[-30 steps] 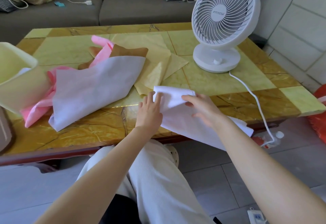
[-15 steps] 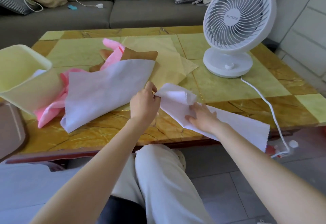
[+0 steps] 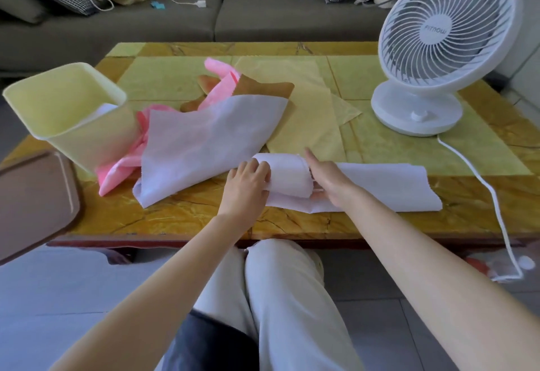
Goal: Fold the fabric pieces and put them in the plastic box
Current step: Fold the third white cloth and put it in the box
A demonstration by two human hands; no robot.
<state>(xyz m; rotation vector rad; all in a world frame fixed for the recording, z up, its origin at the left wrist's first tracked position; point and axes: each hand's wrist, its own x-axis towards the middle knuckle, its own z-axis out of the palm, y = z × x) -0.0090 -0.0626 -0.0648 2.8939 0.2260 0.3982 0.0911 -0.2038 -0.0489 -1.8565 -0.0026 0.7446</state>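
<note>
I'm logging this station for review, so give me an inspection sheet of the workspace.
Surface: yellow marble-patterned table, partly covered.
Job's things: long white fabric strip partly folded at near edge; loose pile of white, pink, brown and yellow fabric pieces; pale yellow plastic box at left.
Clutter: white desk fan; brown tray.
Grippers: left hand grips the fold; right hand tucked into it.
Cables: white fan cord trails off the table's right edge.
Surroundings: grey sofa behind.
</note>
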